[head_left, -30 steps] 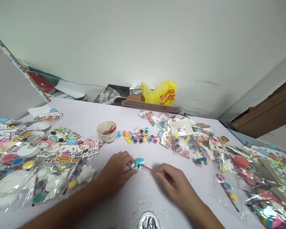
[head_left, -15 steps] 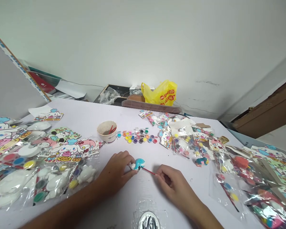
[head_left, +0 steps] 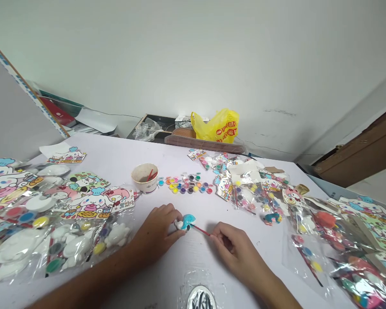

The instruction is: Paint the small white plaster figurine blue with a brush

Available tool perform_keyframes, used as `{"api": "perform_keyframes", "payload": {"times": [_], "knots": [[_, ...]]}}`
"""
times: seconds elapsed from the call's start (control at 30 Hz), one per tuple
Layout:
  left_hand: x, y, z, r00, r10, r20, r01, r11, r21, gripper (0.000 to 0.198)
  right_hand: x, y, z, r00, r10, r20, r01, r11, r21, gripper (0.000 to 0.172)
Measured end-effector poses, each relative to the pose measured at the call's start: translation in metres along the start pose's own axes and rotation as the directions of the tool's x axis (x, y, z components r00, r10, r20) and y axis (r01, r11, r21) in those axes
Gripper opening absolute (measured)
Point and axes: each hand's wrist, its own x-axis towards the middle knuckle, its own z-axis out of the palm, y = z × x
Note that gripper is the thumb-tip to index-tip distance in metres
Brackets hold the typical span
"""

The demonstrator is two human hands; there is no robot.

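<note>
My left hand [head_left: 162, 229] pinches a small blue and white figurine [head_left: 188, 220] by its white left end, just above the table. The figurine has a dark patch on its lower side and looks like a whale. My right hand [head_left: 231, 242] is closed round a thin red paintbrush [head_left: 202, 230]. The brush points left, and its tip meets the figurine's lower right side. Beyond the hands lies a cluster of small paint pots [head_left: 188, 184] in many colours. Left of them stands a paper cup [head_left: 144, 178] with dark liquid and red sticks in it.
Clear bags [head_left: 77, 244] with white figures and paints cover the left side. More packets [head_left: 246, 197] lie on the right, near a painted blue figure [head_left: 272, 218]. A round black-and-white piece [head_left: 201, 298] sits at the front edge. A yellow plastic bag [head_left: 217, 126] stands behind the table.
The brush tip has shifted very slightly against the figurine's lower side. Both hands stay in nearly the same place, with the same grips.
</note>
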Motion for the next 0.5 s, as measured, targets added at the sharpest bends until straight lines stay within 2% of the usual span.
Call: {"api": "perform_keyframes", "payload": {"times": [0.17,0.33,0.4,0.5], "knots": [[0.0,0.001,-0.001,1.0,-0.005,-0.001,0.005,1.0,0.007,0.012,0.0,0.001,-0.003,0.999,-0.003,0.035,0.004,1.0,-0.013,0.029],[0.001,0.0,0.002,1.0,0.015,0.024,-0.015,1.0,0.016,0.014,0.002,0.009,-0.012,0.99,0.055,-0.132,-0.051,0.998,0.033,0.029],[-0.001,-0.002,-0.008,1.0,-0.003,0.029,0.003,1.0,-0.015,0.019,0.004,0.013,-0.012,0.979,0.068,-0.194,-0.06,0.997,0.048,0.029],[-0.013,-0.003,-0.043,0.991,-0.128,0.039,0.133,0.977,-0.169,0.028,0.007,0.019,-0.011,0.967,0.056,-0.248,-0.036,0.996,0.083,0.027]]}}
